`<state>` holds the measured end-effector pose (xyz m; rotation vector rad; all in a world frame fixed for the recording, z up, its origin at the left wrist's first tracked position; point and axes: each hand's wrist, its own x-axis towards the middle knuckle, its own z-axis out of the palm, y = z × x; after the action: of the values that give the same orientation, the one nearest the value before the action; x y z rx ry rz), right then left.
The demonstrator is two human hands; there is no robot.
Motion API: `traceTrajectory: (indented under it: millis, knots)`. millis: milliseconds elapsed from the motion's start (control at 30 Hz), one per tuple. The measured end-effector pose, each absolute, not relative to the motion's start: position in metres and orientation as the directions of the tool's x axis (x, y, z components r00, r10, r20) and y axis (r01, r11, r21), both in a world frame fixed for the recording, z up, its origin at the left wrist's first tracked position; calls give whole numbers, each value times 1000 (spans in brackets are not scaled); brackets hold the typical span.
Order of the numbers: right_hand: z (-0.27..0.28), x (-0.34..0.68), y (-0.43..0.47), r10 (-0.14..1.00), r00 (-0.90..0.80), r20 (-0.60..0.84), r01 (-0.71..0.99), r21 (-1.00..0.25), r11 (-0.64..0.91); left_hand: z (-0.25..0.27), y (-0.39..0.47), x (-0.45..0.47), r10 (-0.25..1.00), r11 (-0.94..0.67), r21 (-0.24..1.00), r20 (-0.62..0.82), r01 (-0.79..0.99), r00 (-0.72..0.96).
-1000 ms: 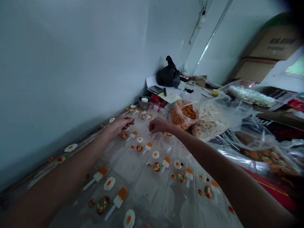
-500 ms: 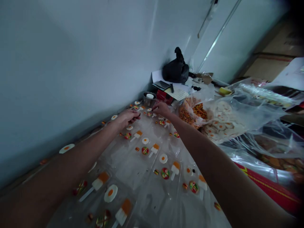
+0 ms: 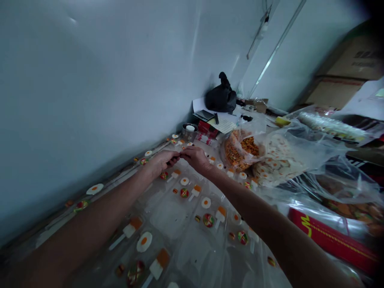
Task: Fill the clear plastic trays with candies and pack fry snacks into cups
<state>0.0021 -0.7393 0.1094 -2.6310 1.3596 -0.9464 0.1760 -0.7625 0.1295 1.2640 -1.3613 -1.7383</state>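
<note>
My left hand (image 3: pixel 168 160) is closed above the rows of small pieces, with something small and dark at its fingers that I cannot make out. Its fingertips meet those of my right hand (image 3: pixel 195 157), which is pinched together; what it holds, if anything, is hidden. Below and around both hands lie clear plastic trays (image 3: pixel 169 218) bearing sets of miniature food pieces: a fried egg (image 3: pixel 206 203), a round red-and-green piece (image 3: pixel 208 220), an orange-and-white popsicle (image 3: pixel 221 213) and a tiny burger (image 3: pixel 197 218).
Beyond my hands stands a metal cup (image 3: pixel 190 132) with something white inside. To the right are a bag of small orange pieces (image 3: pixel 240 151), a bag of fried-egg pieces (image 3: pixel 274 160) and a red box (image 3: pixel 330 240). A black bag (image 3: pixel 221 98) sits by the wall (image 3: pixel 120 72).
My right hand has drawn back from near the metal cup to meet my left hand. My left hand has shifted slightly down, and the view has tilted a little.
</note>
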Motion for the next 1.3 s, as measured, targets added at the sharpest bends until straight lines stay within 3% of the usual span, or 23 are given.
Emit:
traceTrajectory:
  millis: [67,167,267,367,500,700,867,1100,1300]
  knots:
    - [108,2,-743,-793,370,484,-738,-366,-568,131,-761,181,-860,-355,931,-360,-82,-361]
    - [111,0,-763,-894,142,425,-778,-511,-367,136,-764,195,-858,-413,910,-405,-45,-317]
    - [120,0,-797,-929,-13,369,-815,-542,-204,142,-770,219,-878,-426,905,-409,15,-249]
    - [128,8,-839,-933,-31,360,-848,-504,-167,148,-772,246,-858,-503,851,-469,153,-210]
    - [127,20,-876,-949,-31,314,-894,-434,-115,156,-767,268,-789,-612,735,-540,292,-295]
    - [115,20,-878,-973,-9,232,-929,-361,-77,159,-748,273,-864,-492,823,-423,284,-273]
    - [114,23,-879,-971,17,238,-939,-329,-97,153,-746,281,-838,-536,795,-460,284,-294]
    - [111,30,-881,-959,-84,271,-941,-338,-13,143,-754,287,-863,-494,822,-423,282,-278]
    - [120,31,-864,-938,-182,293,-896,-443,36,136,-754,289,-849,-522,799,-455,298,-268]
